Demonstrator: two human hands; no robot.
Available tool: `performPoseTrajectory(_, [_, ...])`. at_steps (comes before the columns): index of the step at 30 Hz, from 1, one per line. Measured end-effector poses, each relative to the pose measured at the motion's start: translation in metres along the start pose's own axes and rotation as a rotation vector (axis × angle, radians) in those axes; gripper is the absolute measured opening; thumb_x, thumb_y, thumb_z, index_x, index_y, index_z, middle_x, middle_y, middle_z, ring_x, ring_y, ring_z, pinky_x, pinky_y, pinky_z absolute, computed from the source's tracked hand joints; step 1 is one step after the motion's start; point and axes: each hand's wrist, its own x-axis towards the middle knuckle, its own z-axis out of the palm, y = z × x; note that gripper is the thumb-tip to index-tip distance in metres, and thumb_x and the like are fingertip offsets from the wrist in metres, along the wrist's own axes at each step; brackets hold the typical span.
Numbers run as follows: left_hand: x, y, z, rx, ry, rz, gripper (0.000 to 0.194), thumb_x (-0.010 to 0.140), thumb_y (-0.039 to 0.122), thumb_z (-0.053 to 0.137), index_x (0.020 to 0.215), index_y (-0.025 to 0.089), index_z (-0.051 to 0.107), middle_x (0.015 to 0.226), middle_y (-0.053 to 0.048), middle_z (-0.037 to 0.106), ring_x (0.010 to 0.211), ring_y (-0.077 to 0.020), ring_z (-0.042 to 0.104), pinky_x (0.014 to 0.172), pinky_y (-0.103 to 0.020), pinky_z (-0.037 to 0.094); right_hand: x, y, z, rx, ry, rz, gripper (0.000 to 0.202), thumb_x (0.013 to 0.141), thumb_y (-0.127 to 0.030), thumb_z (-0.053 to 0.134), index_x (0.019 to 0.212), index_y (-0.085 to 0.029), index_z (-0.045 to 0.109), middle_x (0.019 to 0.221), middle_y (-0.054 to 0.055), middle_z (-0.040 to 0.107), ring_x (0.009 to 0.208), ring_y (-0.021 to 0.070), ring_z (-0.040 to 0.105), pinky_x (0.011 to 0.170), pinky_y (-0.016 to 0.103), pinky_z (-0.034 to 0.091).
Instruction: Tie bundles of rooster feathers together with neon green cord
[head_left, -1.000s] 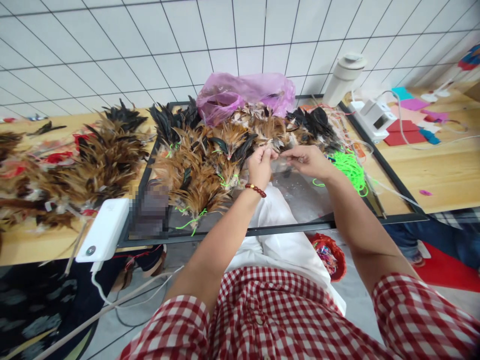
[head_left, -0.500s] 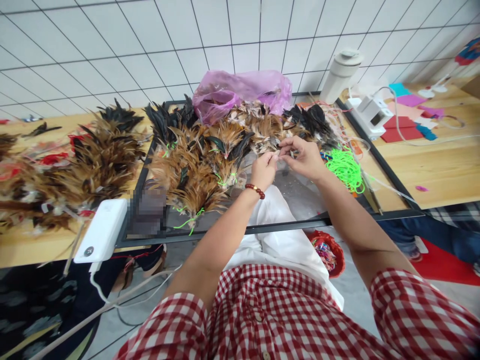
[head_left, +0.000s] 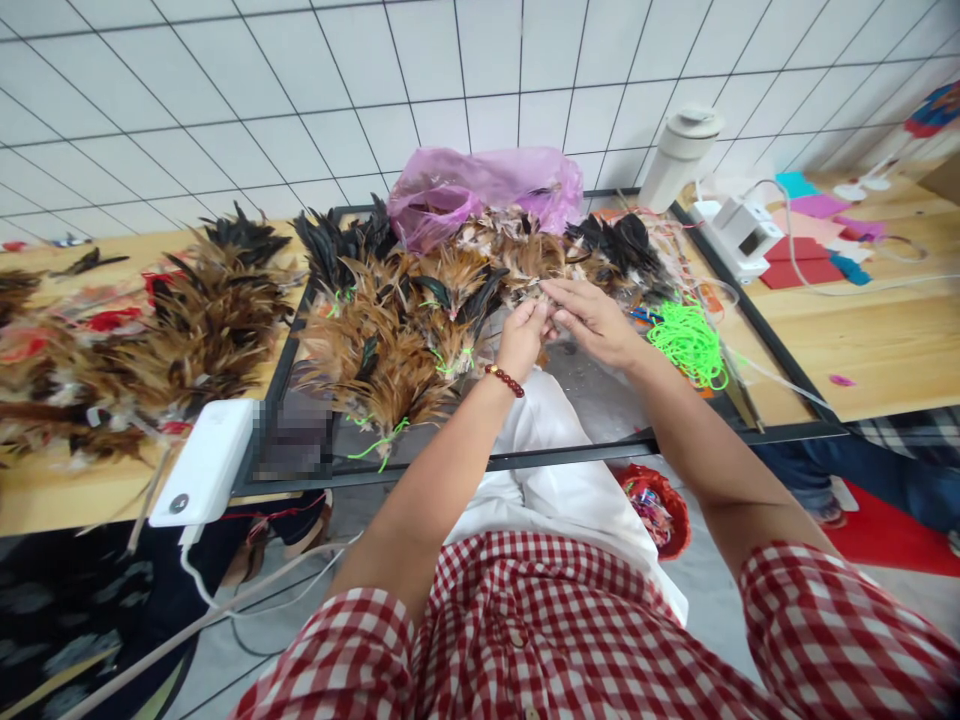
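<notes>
My left hand (head_left: 523, 335), with a beaded bracelet at the wrist, is closed in a pinch; whatever lies between its fingertips is too small to name. Against it rests my right hand (head_left: 594, 322), its fingers bent towards the left fingertips, and a brownish bit shows below them. What the right fingers hold cannot be made out. Bundles of brown feathers (head_left: 405, 375), some tied with green cord, lie left of my hands. Black feathers (head_left: 622, 245) and a heap of bright green cord (head_left: 688, 345) are to the right.
A black-framed tray (head_left: 420, 475) lies beneath my hands. Behind are a pink plastic bag (head_left: 510, 180) and white bottle (head_left: 679, 160). A white power bank (head_left: 202, 460) sits at the left edge, a charger (head_left: 742, 240) at the right. Below is a red basket (head_left: 679, 525). People's legs show at both sides.
My right hand has shifted slightly left and turned flatter, its fingers now against my left fingertips. My left hand has moved a little left. The view has shifted slightly.
</notes>
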Motion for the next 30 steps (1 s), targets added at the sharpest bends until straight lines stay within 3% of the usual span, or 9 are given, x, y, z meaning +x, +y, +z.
performPoseTrajectory(3, [-0.001,0.002,0.001,-0.026,-0.003,-0.037,0.032,0.091,0.032,0.075,0.069,0.017,0.057,0.054,0.007,0.041,0.052,-0.0070,0.048,0.061,-0.021,0.046,0.001,0.003,0.001,0.089,0.022,0.055,0.062,0.100,-0.069,0.044,0.143,-0.031,0.066,0.146,0.010,0.066,0.135,0.0261,0.061,0.119,0.050,0.044])
performPoseTrajectory(8, [-0.003,0.003,0.003,-0.026,-0.056,-0.080,0.030,0.094,0.028,0.072,0.070,0.017,0.059,0.053,0.007,0.040,0.049,-0.0064,0.045,0.060,-0.021,0.047,0.002,0.003,0.001,0.363,0.086,0.191,0.061,0.088,-0.072,0.065,0.131,-0.031,0.074,0.131,0.008,0.074,0.117,0.0252,0.069,0.110,0.048,0.052])
performPoseTrajectory(12, [-0.005,0.003,0.006,-0.056,-0.098,-0.160,0.032,0.089,0.028,0.077,0.067,0.017,0.056,0.054,0.007,0.041,0.048,-0.0066,0.045,0.058,-0.022,0.046,0.003,0.000,0.002,0.562,0.101,0.296,0.050,0.079,-0.069,0.077,0.103,-0.026,0.081,0.115,0.008,0.078,0.104,0.0250,0.072,0.096,0.044,0.059])
performPoseTrajectory(15, [-0.008,0.002,0.007,-0.045,-0.155,-0.184,0.030,0.087,0.029,0.079,0.069,0.016,0.059,0.055,0.006,0.044,0.051,-0.0072,0.048,0.060,-0.022,0.047,0.004,-0.002,0.004,0.609,0.187,0.334,0.050,0.072,-0.070,0.082,0.072,-0.021,0.074,0.099,0.009,0.077,0.094,0.0240,0.072,0.090,0.044,0.059])
performPoseTrajectory(18, [-0.007,-0.001,0.005,-0.023,-0.172,-0.160,0.030,0.088,0.033,0.078,0.070,0.016,0.061,0.054,0.006,0.043,0.051,-0.0075,0.047,0.062,-0.024,0.047,0.006,-0.002,0.009,0.607,0.233,0.348,0.053,0.069,-0.071,0.083,0.065,-0.021,0.067,0.090,0.008,0.075,0.087,0.0226,0.070,0.086,0.042,0.059])
performPoseTrajectory(21, [-0.003,-0.002,0.002,-0.006,-0.071,-0.091,0.035,0.092,0.034,0.073,0.066,0.017,0.058,0.051,0.007,0.037,0.048,-0.0073,0.043,0.060,-0.023,0.045,0.008,0.005,0.015,0.565,0.287,0.393,0.049,0.077,-0.070,0.075,0.077,-0.022,0.071,0.091,0.007,0.075,0.085,0.0210,0.069,0.081,0.038,0.057])
performPoseTrajectory(24, [0.006,0.002,-0.004,-0.048,0.152,0.017,0.038,0.098,0.035,0.065,0.066,0.018,0.054,0.051,0.008,0.033,0.046,-0.0064,0.039,0.058,-0.021,0.042,0.006,0.022,0.017,0.415,0.346,0.451,0.040,0.083,-0.061,0.070,0.093,-0.022,0.073,0.092,0.005,0.074,0.080,0.0187,0.066,0.076,0.035,0.055])
performPoseTrajectory(27, [0.014,0.007,-0.009,-0.112,0.344,0.083,0.041,0.098,0.041,0.065,0.066,0.019,0.050,0.053,0.008,0.032,0.045,-0.0057,0.038,0.057,-0.020,0.042,0.003,0.037,0.017,0.167,0.365,0.474,0.028,0.079,-0.045,0.073,0.090,-0.019,0.072,0.086,0.005,0.072,0.074,0.0180,0.063,0.076,0.035,0.053])
performPoseTrajectory(30, [0.017,0.009,-0.011,-0.151,0.394,0.097,0.043,0.095,0.045,0.068,0.067,0.019,0.049,0.054,0.009,0.033,0.045,-0.0047,0.037,0.056,-0.019,0.041,0.007,0.036,0.019,-0.069,0.298,0.462,0.020,0.077,-0.039,0.074,0.081,-0.020,0.071,0.081,0.004,0.070,0.071,0.0179,0.059,0.073,0.034,0.050])
